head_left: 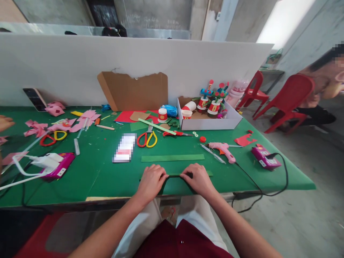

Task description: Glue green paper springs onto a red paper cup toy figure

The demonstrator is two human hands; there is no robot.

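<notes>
On the green table (107, 179), which fills the width of the view, a white board (80, 68) stands along the far edge with a torn sheet of cardboard (134, 91) leaning on it. To the right of the cardboard sits a white box (212, 123) holding paper-cup figures (213, 104). Beyond the table's right end stand red chairs (285, 100), and a person (322, 79) sits there, face not described. At the left end lie pink paper scraps (53, 125), red and yellow scissors (52, 138) and a magenta device (57, 166) with white cable. Mid-table lie a second pair of scissors (146, 139), a long green strip (172, 157), a pink glue gun (223, 150) and another magenta device (264, 157) with a black cord. At the near edge the left hand (150, 181) and the right hand (199, 179) rest side by side, knuckles up, fingers curled down and pinched on a thin folded green strip (174, 175) that lies flat between them, its ends hidden under the fingers of the left hand and showing just past the right one.
</notes>
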